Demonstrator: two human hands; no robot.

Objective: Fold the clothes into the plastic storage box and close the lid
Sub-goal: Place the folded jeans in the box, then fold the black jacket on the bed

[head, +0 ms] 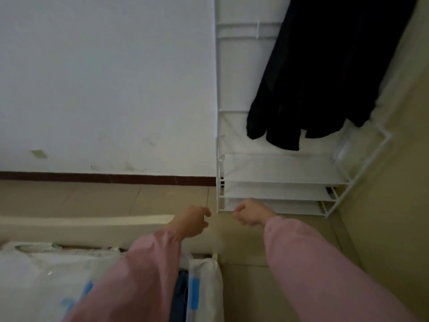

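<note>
head view: left hand [192, 220] and right hand [249, 212] out in front, near each other but apart, both curled tight, nothing seen inside. black clothes [325, 73] hanging on white rack [278, 189], well past the hands. jeans [181, 291] low down between white plastic [204, 287], under left arm.

Nothing here can be read, no words, numbers or brand marks; the blue patches on the clear plastic bags [205, 275] are too blurred to make out.
</note>
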